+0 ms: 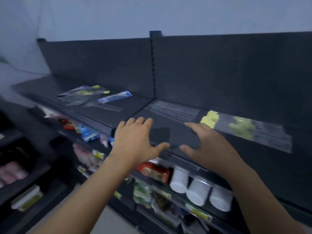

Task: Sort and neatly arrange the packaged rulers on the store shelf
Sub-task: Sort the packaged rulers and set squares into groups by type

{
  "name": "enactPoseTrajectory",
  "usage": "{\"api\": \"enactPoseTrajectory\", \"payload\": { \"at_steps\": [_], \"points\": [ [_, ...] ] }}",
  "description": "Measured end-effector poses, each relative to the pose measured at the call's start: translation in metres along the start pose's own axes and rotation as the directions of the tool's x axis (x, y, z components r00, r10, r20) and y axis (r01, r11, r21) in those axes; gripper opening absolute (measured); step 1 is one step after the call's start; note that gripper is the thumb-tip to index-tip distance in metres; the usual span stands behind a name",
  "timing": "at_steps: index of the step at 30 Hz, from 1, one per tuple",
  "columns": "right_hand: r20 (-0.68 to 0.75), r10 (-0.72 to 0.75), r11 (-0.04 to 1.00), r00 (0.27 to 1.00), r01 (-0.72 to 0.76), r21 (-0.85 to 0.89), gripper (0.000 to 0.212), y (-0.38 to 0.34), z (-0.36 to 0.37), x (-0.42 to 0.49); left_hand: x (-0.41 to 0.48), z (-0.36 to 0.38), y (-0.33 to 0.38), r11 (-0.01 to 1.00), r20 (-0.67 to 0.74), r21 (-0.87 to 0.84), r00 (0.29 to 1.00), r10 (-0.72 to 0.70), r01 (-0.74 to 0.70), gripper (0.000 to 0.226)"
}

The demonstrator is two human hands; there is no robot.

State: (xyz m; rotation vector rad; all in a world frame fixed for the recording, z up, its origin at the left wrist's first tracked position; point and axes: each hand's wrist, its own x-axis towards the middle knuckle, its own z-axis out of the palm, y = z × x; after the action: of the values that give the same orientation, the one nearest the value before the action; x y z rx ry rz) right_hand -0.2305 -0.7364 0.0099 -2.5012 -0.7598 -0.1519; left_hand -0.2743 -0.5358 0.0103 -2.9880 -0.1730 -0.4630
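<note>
The frame is blurred. On the dark top shelf (118,115) lie packaged rulers in clear sleeves. A loose pile with yellow tags (81,97) and a blue-and-white pack (114,97) sit at the back left. A flat row of clear rulers (173,110) lies right of the shelf's joint, and a long yellow-labelled row (244,129) stretches further right. My left hand (135,141) and my right hand (207,142) hover over the shelf's front edge, fingers spread, holding nothing. Between them is bare shelf.
The black back panel (219,70) rises behind the shelf, with a slotted upright (154,65) at its middle. Below hang lower shelves with red boxes (155,173), white jars (197,190), a blue packet (89,134) and pink goods (11,171).
</note>
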Motion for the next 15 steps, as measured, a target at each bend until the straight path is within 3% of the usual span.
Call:
{"api": "enactPoseTrajectory", "payload": {
  "at_steps": [7, 15],
  "points": [
    [-0.026, -0.078, 0.989, 0.997, 0.081, 0.124, 0.061, -0.111, 0.078, 0.100, 0.011, 0.009, -0.177, 0.983, -0.004, 0.062, 0.985, -0.174, 0.174, 0.087],
    [0.122, -0.142, 0.985, 0.982, 0.129, 0.113, 0.053, -0.172, 0.147, 0.212, 0.064, 0.055, -0.286, 0.968, -0.024, -0.005, 0.968, -0.251, 0.251, 0.074]
  ]
}}
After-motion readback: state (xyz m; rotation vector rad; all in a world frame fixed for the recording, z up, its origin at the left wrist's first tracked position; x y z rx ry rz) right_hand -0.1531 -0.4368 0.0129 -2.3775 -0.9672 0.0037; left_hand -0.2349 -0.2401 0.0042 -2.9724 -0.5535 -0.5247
